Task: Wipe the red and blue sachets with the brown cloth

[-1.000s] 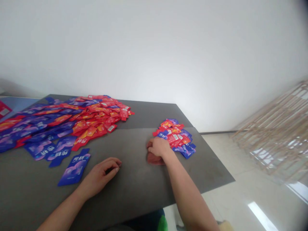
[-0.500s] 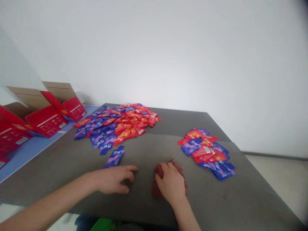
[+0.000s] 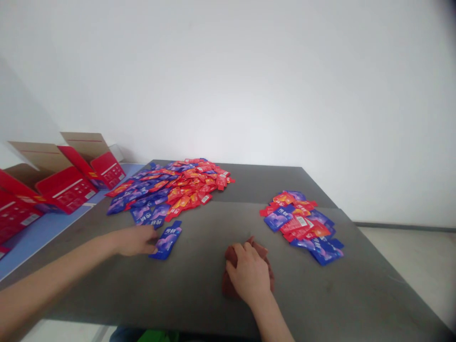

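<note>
My left hand (image 3: 138,240) is at the left edge of a single blue sachet (image 3: 166,241) lying on the dark table. Its thumb and fingers are spread apart, and the fingertips reach the sachet's edge. A crumpled brown cloth (image 3: 231,284) rests on the table near the front, with my right hand (image 3: 249,270) closed over it. Right of the cloth lies a small heap of red and blue sachets (image 3: 299,224). A larger heap of the same sachets (image 3: 188,183) spreads across the back left of the table.
Open red cartons (image 3: 67,190) with raised brown flaps stand on a blue surface (image 3: 83,209) at the left. A white wall (image 3: 249,85) rises behind the dark table (image 3: 199,304). Pale floor (image 3: 406,256) shows beyond its right edge.
The view has turned left, bringing the cartons in. My right hand has drawn the brown cloth back from the small heap. My left hand has moved left to the single blue sachet.
</note>
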`<action>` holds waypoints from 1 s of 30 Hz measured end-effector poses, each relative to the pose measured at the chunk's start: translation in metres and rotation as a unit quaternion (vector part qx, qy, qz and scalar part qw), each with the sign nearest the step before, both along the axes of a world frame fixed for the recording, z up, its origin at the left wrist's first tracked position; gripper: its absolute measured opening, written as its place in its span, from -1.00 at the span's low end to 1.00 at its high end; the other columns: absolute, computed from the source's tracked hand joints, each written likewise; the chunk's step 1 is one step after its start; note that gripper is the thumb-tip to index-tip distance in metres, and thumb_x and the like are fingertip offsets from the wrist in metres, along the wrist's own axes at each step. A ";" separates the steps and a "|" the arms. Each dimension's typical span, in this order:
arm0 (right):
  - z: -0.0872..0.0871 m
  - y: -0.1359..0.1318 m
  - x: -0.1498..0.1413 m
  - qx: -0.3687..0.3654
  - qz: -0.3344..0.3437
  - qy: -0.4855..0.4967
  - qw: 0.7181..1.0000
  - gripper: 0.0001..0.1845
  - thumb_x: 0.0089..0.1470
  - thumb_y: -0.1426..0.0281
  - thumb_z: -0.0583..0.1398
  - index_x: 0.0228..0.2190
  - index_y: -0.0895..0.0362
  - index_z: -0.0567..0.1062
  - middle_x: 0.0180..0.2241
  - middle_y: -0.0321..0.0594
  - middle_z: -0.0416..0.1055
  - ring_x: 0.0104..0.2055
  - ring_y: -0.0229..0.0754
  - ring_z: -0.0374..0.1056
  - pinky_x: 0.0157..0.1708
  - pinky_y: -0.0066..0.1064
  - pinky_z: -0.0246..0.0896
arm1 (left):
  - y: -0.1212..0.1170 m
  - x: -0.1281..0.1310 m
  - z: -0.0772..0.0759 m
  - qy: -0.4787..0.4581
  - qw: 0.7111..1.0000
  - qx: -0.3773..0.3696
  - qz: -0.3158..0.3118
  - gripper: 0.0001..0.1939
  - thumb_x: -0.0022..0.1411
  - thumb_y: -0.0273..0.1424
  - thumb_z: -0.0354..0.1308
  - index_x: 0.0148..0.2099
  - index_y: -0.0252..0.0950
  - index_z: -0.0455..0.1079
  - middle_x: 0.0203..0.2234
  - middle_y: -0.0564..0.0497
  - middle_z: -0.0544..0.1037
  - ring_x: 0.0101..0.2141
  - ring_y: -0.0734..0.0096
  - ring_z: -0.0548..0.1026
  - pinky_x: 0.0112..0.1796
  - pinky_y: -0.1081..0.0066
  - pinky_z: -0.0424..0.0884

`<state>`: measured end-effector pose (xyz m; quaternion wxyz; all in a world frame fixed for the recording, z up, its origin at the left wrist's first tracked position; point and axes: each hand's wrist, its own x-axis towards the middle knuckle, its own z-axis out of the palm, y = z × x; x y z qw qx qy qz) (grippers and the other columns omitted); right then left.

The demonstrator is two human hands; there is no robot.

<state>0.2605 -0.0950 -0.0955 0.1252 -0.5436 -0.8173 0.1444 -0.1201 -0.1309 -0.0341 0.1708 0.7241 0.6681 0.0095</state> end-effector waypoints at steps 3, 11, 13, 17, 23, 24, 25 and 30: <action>-0.001 0.000 0.000 0.003 -0.001 0.002 1.000 -0.79 0.20 0.31 0.21 -0.11 -0.01 0.52 -0.10 -0.15 0.47 -0.02 0.01 0.44 -0.16 -0.27 0.28 | 0.005 0.017 -0.008 0.041 0.998 -0.040 0.021 -0.65 0.13 -0.08 0.21 -0.28 -0.24 0.61 -0.36 -0.16 0.61 -0.34 0.04 0.59 -0.34 0.29 0.42; -0.003 0.000 0.000 0.006 0.004 -0.007 1.000 -0.78 0.22 0.30 0.22 -0.08 0.00 0.52 -0.11 -0.15 0.47 -0.04 0.00 0.43 -0.16 -0.29 0.27 | -0.008 0.034 -0.034 0.058 0.996 0.009 0.073 -0.48 0.12 -0.08 0.24 0.03 -0.31 0.51 -0.10 -0.23 0.57 -0.09 -0.07 0.54 -0.06 0.14 0.41; -0.004 -0.002 0.001 0.013 0.004 -0.006 1.000 -0.78 0.23 0.29 0.22 -0.08 0.00 0.51 -0.11 -0.14 0.47 -0.04 0.00 0.43 -0.16 -0.29 0.27 | -0.007 0.038 -0.036 0.043 0.996 0.010 0.078 -0.47 0.12 -0.13 0.23 0.07 -0.31 0.48 -0.04 -0.24 0.55 -0.03 -0.08 0.53 -0.02 0.13 0.39; -0.005 -0.004 0.001 0.026 0.003 -0.006 1.000 -0.77 0.23 0.28 0.23 -0.07 0.00 0.50 -0.11 -0.13 0.47 -0.04 0.01 0.42 -0.20 -0.30 0.28 | 0.001 0.051 -0.033 0.003 0.998 -0.008 0.059 -0.49 0.07 -0.21 0.23 0.06 -0.31 0.44 -0.04 -0.21 0.55 0.00 -0.06 0.51 -0.01 0.17 0.38; -0.003 -0.006 0.001 0.033 -0.002 0.002 0.999 -0.79 0.21 0.28 0.25 -0.11 0.00 0.50 -0.14 -0.13 0.46 -0.05 0.01 0.41 -0.22 -0.29 0.28 | 0.019 0.071 -0.023 -0.011 0.997 -0.060 0.044 -0.66 -0.04 -0.25 0.26 -0.18 -0.25 0.40 -0.27 -0.04 0.55 -0.23 0.07 0.52 -0.28 0.31 0.32; -0.003 -0.006 0.001 0.034 -0.001 0.003 0.999 -0.79 0.20 0.28 0.26 -0.11 0.00 0.50 -0.14 -0.14 0.46 -0.05 0.01 0.41 -0.23 -0.28 0.28 | 0.023 0.073 -0.022 -0.015 0.997 -0.071 0.041 -0.68 -0.05 -0.25 0.27 -0.21 -0.24 0.38 -0.31 -0.01 0.54 -0.27 0.11 0.51 -0.33 0.34 0.28; -0.003 -0.007 0.001 0.035 -0.002 0.004 0.999 -0.78 0.20 0.27 0.26 -0.10 0.00 0.49 -0.15 -0.14 0.45 -0.06 0.01 0.40 -0.23 -0.28 0.29 | 0.027 0.073 -0.022 -0.018 0.996 -0.083 0.036 -0.69 -0.06 -0.25 0.28 -0.24 -0.23 0.37 -0.35 0.02 0.53 -0.30 0.14 0.50 -0.36 0.36 0.24; -0.009 -0.011 -0.001 0.058 -0.016 0.031 0.998 -0.73 0.21 0.27 0.25 -0.05 -0.02 0.48 -0.16 -0.16 0.46 -0.08 0.02 0.41 -0.23 -0.26 0.30 | 0.044 0.072 -0.022 -0.040 0.993 -0.110 0.017 -0.74 -0.03 -0.26 0.28 -0.27 -0.23 0.41 -0.41 0.06 0.52 -0.36 0.21 0.48 -0.41 0.40 0.17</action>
